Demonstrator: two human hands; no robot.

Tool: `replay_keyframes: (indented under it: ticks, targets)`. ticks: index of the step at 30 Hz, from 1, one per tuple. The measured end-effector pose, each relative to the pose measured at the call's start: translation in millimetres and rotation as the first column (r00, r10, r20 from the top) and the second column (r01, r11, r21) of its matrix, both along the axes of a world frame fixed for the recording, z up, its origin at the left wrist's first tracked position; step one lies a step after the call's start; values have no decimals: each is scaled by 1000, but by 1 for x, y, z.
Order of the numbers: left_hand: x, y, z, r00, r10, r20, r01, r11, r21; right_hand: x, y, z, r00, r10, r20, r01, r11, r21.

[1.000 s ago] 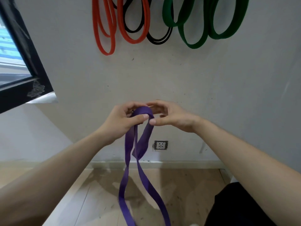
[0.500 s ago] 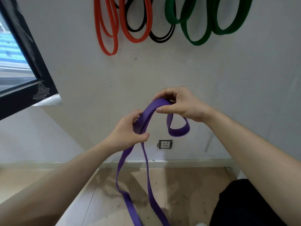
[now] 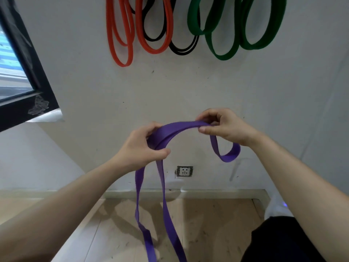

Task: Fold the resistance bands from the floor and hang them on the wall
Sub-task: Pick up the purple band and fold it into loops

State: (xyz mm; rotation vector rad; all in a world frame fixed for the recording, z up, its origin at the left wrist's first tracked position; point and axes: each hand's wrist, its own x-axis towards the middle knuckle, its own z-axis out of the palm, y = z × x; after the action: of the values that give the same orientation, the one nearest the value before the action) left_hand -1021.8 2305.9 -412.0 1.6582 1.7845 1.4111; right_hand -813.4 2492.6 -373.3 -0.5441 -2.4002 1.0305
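Both forearms reach forward toward the wall (image 3: 245,87), hands apart at chest height. The left hand (image 3: 140,148) grips the purple band (image 3: 177,127) with fingers curled over it and thumb beneath; two strands drop from it toward the floor (image 3: 207,224). The right hand (image 3: 224,125), slightly higher, pinches the doubled band between thumb and fingers, and a small loop hangs below its wrist. Orange bands (image 3: 120,35), black bands (image 3: 181,51) and green bands (image 3: 224,53) hang on the wall above. No writing is readable.
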Motion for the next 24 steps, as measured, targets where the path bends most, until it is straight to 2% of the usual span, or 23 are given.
replay_keyframes:
  ticks: [3, 5, 7, 10, 12, 15, 21, 24]
  targets:
    - [0, -4, 4, 999, -36, 2, 36, 999, -4, -2, -4, -12, 948, 87, 306, -111, 992, 62]
    - [2, -5, 5, 998, -57, -7, 57, 998, -9, -13, -21, -21, 900, 140, 412, -180, 982, 61]
    - [4, -6, 7, 996, -81, -21, 81, 997, -15, -27, -39, -28, 920, 192, 342, -221, 974, 48]
    - [3, -9, 6, 994, -105, -34, 105, 994, -18, -43, -58, -34, 974, 210, 81, -215, 975, 58]
    - [1, -12, 5, 996, -87, -17, 87, 996, -11, -50, -65, -37, 982, 191, -13, -189, 978, 93]
    - [-6, -17, 4, 999, -50, 19, 50, 999, -12, -54, -71, -38, 987, 158, -15, -154, 975, 160]
    - [-13, -24, -8, 996, -75, -38, 72, 994, -84, -49, -71, -16, 981, 189, 33, -192, 971, 146]
    - [-10, -21, -14, 996, -66, -56, 59, 992, -114, -48, -70, -11, 982, 189, 28, -190, 954, 234]
